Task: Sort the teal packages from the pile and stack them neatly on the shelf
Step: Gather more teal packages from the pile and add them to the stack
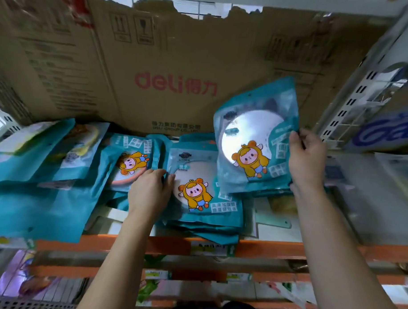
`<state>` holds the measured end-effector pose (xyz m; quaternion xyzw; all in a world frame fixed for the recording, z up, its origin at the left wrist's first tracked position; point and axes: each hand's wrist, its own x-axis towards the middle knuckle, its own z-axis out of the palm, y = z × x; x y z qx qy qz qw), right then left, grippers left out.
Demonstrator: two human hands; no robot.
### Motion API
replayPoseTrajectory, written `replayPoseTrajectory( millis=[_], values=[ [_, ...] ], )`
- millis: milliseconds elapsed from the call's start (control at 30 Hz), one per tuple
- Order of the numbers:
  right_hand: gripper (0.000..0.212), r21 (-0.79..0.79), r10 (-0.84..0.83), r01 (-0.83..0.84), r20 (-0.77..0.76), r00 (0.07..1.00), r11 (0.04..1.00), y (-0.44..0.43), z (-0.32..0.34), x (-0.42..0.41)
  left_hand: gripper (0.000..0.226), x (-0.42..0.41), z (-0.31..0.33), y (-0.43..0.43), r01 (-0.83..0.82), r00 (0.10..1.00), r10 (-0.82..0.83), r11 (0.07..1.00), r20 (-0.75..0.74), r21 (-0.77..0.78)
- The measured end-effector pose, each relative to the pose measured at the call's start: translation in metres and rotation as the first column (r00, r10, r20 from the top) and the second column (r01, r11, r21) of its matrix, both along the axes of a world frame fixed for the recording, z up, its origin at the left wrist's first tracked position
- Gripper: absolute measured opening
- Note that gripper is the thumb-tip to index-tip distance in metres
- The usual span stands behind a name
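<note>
Forearms reach in over the orange metal shelf lip. Left hand relaxed, fingers laid against the left edge of the centre stack of glossy teal plastic packages, gripping nothing. Right hand pinches the right edge of one lifted teal package with a round mirror window, tilted above the right-hand stack. Loose teal pile at left. Risk: the pouches look slick and the centre stack overhangs the lip, so a nudge could slide it off.

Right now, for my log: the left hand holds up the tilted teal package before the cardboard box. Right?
No. In the head view the right hand holds up the tilted teal package before the cardboard box; the left hand touches the stack.
</note>
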<state>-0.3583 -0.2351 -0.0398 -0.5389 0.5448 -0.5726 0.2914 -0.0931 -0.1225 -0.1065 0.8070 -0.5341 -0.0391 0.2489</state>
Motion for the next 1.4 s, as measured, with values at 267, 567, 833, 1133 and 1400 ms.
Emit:
replayPoseTrajectory(
  millis=[267,567,833,1133,1400],
  values=[
    [0.017,0.567,0.127,-0.259,0.262,0.957,0.782,0.023,-0.060,-0.018,0.054,0.004,-0.002,-0.007,-0.079,0.984,0.100,0.987,-0.150,0.138],
    [0.016,0.593,0.162,-0.266,0.223,0.961,0.760,0.036,-0.067,-0.020,0.031,0.012,-0.002,-0.004,-0.050,0.944,0.036,0.998,-0.327,-0.033],
    [0.016,0.578,0.088,-0.249,0.293,0.952,0.777,0.058,-0.081,-0.012,0.024,0.018,0.002,-0.004,-0.117,0.770,0.034,0.989,-0.637,-0.089],
    [0.017,0.515,-0.016,-0.219,0.412,0.911,0.828,0.087,-0.084,-0.033,0.012,0.012,0.009,-0.003,0.046,0.360,-0.132,0.991,-0.924,-0.123],
    [0.021,0.446,-0.184,-0.055,0.475,0.861,0.893,0.108,-0.076,-0.094,0.015,-0.049,0.022,-0.023,0.066,0.401,-0.345,0.935,-0.849,-0.349]
  ],
)
